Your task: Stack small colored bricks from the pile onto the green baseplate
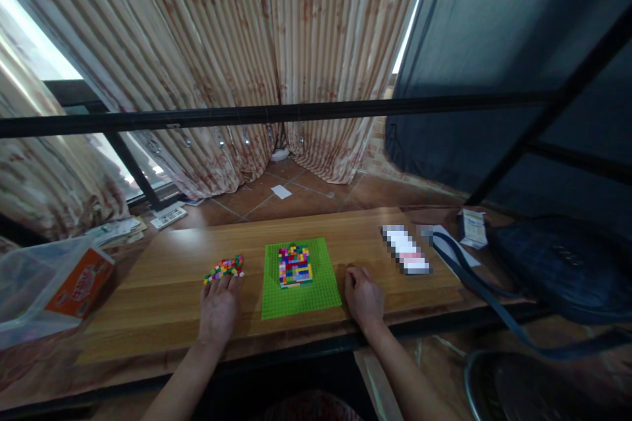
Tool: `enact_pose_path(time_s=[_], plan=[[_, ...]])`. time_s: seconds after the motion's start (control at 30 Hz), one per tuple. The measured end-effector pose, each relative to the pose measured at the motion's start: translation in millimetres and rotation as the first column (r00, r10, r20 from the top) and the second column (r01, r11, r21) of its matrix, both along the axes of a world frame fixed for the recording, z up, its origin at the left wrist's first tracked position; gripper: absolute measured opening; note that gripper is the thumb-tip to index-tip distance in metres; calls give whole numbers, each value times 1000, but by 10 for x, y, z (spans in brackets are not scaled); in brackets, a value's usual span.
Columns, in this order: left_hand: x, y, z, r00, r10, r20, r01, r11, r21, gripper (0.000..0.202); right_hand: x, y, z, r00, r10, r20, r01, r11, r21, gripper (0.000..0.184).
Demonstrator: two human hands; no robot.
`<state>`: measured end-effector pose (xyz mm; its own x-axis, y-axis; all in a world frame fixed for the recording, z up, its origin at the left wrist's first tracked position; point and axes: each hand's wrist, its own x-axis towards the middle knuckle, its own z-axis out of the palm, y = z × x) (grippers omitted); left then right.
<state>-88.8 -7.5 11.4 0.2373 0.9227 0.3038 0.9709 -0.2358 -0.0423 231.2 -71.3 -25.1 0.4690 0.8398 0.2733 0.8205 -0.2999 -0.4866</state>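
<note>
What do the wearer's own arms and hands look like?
The left hand and right hand wear no gloves. The left forearm and right forearm are bare of sleeves as far as they show, and no watch or band shows on either. Thin rings would be too small to make out.

2 bare hands: left hand (pixel 220 310), right hand (pixel 364 296). 1 green square studded baseplate (pixel 326 286), 1 multicoloured brick build (pixel 295 267), 1 heap of small multicoloured bricks (pixel 227 268) (too small to count), 1 brown wooden tabletop (pixel 162 296), 1 clear plastic bin (pixel 29 270).

Pixelation obscures the phone (pixel 405 250); the left edge crops the plastic box (pixel 39 327); loose bricks (pixel 226 268) blur together.
</note>
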Motion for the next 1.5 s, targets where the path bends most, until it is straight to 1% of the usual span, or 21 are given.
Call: enact_pose_path(time_s=[0.07, 0.13, 0.17, 0.27, 0.33, 0.43, 0.5, 0.53, 0.6, 0.7, 0.8, 0.97, 1.17, 1.33, 1.5], plan=[[73, 14, 27, 997, -2, 78, 1, 1000, 4, 27, -1, 2, -10, 1000, -4, 8, 4, 1000, 0, 30], [185, 27, 68, 979, -26, 202, 28, 1000, -5, 25, -3, 3, -18, 1000, -6, 11, 6, 1000, 1, 31], [257, 30, 94, 959, -45, 281, 51, 999, -14, 24, -4, 4, -21, 1000, -5, 12, 5, 1000, 0, 31], [532, 21, 183, 856, -90, 509, 116, 993, -19, 25, -7, 4, -17, 1000, -11, 20, 12, 1000, -7, 32], [742, 3, 238, 784, -143, 604, 180, 984, -1, 27, -10, 3, -6, 1000, -12, 22, 12, 1000, -10, 32], [1031, -12, 282, 696, -215, 685, 274, 961, 23, 28, -16, -1, 17, 1000, -4, 19, 4, 1000, -18, 31], [1170, -1, 280, 671, -241, 702, 305, 952, 35, 28, -20, -2, 29, 1000, -4, 18, 5, 1000, -20, 29], [1220, 11, 271, 671, -253, 697, 316, 948, 39, 28, -22, -3, 34, 1000, -6, 18, 6, 1000, -20, 29], [1284, 38, 248, 697, -273, 663, 327, 944, 45, 27, -25, -2, 37, 1000, -8, 20, 8, 1000, -19, 28], [1325, 62, 217, 760, -278, 588, 309, 950, 50, 26, -25, 0, 35, 1000, -6, 22, 7, 1000, -17, 28], [1345, 53, 196, 788, -277, 551, 302, 952, 47, 26, -25, 1, 36, 1000, -7, 19, 7, 1000, -16, 29], [1394, 20, 149, 788, -275, 551, 288, 955, 66, 27, -28, 0, 51, 1000, -14, 13, 14, 999, -48, 28], [1443, -16, 106, 753, -246, 611, 243, 966, 90, 22, -27, 3, 54, 1000, -25, 7, 25, 997, -77, 27], [1448, -45, 71, 743, -227, 630, 198, 973, 117, 20, -27, 2, 65, 999, -32, 5, 32, 996, -86, 27], [1451, -39, 57, 752, -237, 615, 181, 972, 153, 22, -27, -2, 74, 1000, -26, 6, 26, 996, -85, 27]])
